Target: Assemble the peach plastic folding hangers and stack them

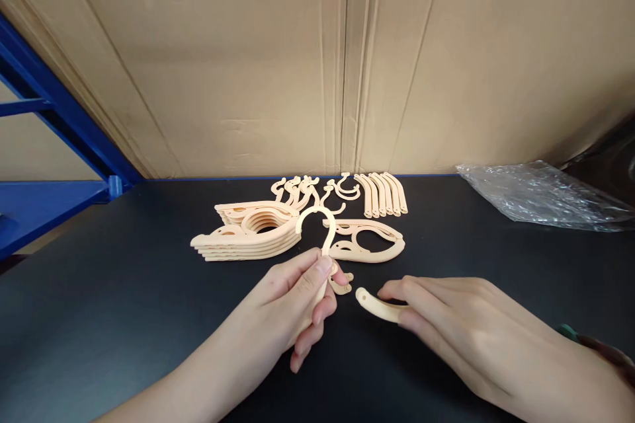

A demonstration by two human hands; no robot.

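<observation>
Pinched in my left hand is a cream plastic hanger hook, its curve pointing up; fingers cover the lower part of the piece. My right hand is closed around a curved cream hanger arm, whose rounded end with a small hole points left toward my left hand. The two pieces are apart. Just behind my left fingers shows a small cream piece, partly hidden. Farther back sit a stack of folded hangers on the left and a single folded hanger on the right.
Several loose hooks lie at the back of the black table. Beside them is a row of curved arms. A clear plastic bag lies at the right. Cardboard stands behind, with a blue metal frame at the left.
</observation>
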